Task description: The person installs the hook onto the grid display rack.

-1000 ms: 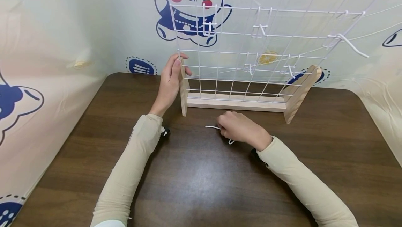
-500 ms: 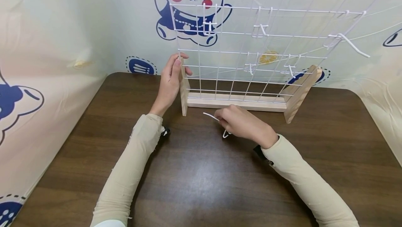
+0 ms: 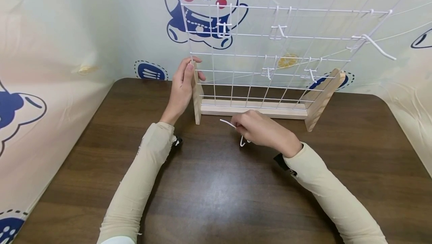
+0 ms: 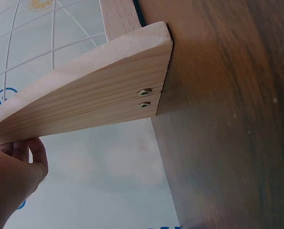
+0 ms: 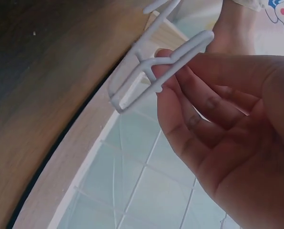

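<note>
A white wire grid panel (image 3: pixel 270 48) stands upright in a wooden base (image 3: pixel 253 109) on the dark brown table (image 3: pixel 216 191). My left hand (image 3: pixel 183 84) grips the left wooden upright (image 3: pixel 197 94) of that base; the same upright (image 4: pixel 85 90) fills the left wrist view, my fingers (image 4: pixel 18 167) beside it. My right hand (image 3: pixel 260 129) pinches a white wire hook (image 3: pixel 229 124) just above the table, in front of the base. In the right wrist view the hook (image 5: pixel 151 67) sits between my fingertips (image 5: pixel 180 81).
Several white hooks hang on the grid, a long one (image 3: pixel 378 47) at the upper right and small ones (image 3: pixel 280 30) near the middle. The right wooden foot (image 3: pixel 320 99) angles toward me. Patterned fabric walls (image 3: pixel 50 67) enclose the table on three sides.
My right hand lifted the white hook off the table and carried it slightly up toward the base. My left hand stayed on the upright.
</note>
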`<state>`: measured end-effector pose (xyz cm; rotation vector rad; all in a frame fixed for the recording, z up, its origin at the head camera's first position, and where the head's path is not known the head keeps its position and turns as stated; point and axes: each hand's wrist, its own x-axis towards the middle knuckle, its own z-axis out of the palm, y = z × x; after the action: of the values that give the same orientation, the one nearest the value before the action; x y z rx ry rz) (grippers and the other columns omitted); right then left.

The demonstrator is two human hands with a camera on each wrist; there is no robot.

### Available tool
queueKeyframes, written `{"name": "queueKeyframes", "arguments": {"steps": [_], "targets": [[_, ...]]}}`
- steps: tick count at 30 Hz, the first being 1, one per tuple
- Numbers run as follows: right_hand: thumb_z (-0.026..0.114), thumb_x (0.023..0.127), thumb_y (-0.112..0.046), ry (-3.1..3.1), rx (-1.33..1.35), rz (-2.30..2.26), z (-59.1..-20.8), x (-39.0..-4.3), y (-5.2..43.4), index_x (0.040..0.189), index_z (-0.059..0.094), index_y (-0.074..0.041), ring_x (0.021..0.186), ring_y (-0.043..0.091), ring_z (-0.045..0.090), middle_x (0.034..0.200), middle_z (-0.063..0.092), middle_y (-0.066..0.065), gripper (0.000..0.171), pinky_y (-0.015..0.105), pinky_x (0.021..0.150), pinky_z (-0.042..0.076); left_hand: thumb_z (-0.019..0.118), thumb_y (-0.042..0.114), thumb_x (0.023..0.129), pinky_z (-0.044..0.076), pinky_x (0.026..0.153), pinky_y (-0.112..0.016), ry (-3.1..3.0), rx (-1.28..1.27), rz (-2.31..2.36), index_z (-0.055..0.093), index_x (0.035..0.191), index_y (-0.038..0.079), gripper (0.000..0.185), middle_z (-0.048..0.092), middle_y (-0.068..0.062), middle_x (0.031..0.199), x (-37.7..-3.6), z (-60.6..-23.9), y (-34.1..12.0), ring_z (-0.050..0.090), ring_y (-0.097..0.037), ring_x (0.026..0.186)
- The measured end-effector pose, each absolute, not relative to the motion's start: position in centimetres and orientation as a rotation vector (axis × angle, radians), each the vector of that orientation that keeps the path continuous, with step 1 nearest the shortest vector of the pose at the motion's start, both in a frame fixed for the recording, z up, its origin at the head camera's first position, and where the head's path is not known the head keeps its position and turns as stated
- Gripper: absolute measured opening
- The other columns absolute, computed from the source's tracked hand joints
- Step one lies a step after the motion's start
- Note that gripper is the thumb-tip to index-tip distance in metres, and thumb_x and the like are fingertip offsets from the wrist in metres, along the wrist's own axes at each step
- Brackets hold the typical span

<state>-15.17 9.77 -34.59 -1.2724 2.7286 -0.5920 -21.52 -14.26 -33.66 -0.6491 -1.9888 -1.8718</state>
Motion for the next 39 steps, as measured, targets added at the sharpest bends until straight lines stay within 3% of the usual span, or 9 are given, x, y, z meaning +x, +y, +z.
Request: {"name": "queueKeyframes", "arguments": {"steps": [11,17,26,33,39], "targets": [[0.068,0.090,0.000,2.765,-1.260,-0.767,-33.8,-15.2,10.0,0.088,0.067,-0.007,0.072,0.009,0.059,0.078,0.065,-0.002,0.007,0.029,0.069,0.051,0.030,0.016,0.108,0.041,0.075,-0.040,-1.983,-0.653,-1.883,0.047,0.127,-0.008,0.035,0.056,-0.037,0.091,-21.5,-33.4,-14.0,0.052,-0.047,0.088],[0.072,0.089,-0.003,2.714,-1.240,-0.846,-33.5,-15.4,10.4,0.085,0.065,-0.008,0.067,0.007,0.057,0.074,0.064,-0.003,0.009,0.027,0.063,0.050,0.031,0.017,0.109,0.043,0.075,-0.039,-1.985,-0.650,-1.887,0.052,0.125,-0.001,0.033,0.056,-0.038,0.091,-21.5,-33.3,-14.0,0.053,-0.050,0.089],[0.070,0.091,-0.005,2.656,-1.293,-0.972,-33.2,-15.8,10.7,0.087,0.070,-0.007,0.069,0.006,0.059,0.075,0.065,-0.004,0.004,0.027,0.064,0.051,0.031,0.018,0.109,0.042,0.076,-0.042,-1.993,-0.630,-1.889,0.049,0.128,-0.006,0.036,0.057,-0.037,0.092,-21.5,-33.5,-14.1,0.055,-0.043,0.089],[0.067,0.096,-0.016,2.625,-1.300,-1.077,-32.6,-15.5,11.0,0.081,0.068,-0.015,0.060,0.006,0.053,0.068,0.059,-0.008,0.015,0.027,0.058,0.043,0.031,0.019,0.109,0.043,0.077,-0.039,-1.987,-0.628,-1.898,0.051,0.127,-0.003,0.034,0.056,-0.037,0.093,-21.4,-33.5,-14.2,0.056,-0.042,0.090],[0.062,0.099,-0.012,2.512,-1.254,-1.234,-32.1,-15.2,11.2,0.091,0.072,-0.011,0.056,0.008,0.060,0.065,0.063,-0.004,0.012,0.025,0.052,0.050,0.030,0.018,0.109,0.042,0.080,-0.044,-1.991,-0.630,-1.888,0.048,0.128,-0.006,0.036,0.057,-0.036,0.092,-21.4,-33.5,-14.0,0.056,-0.041,0.090]]}}
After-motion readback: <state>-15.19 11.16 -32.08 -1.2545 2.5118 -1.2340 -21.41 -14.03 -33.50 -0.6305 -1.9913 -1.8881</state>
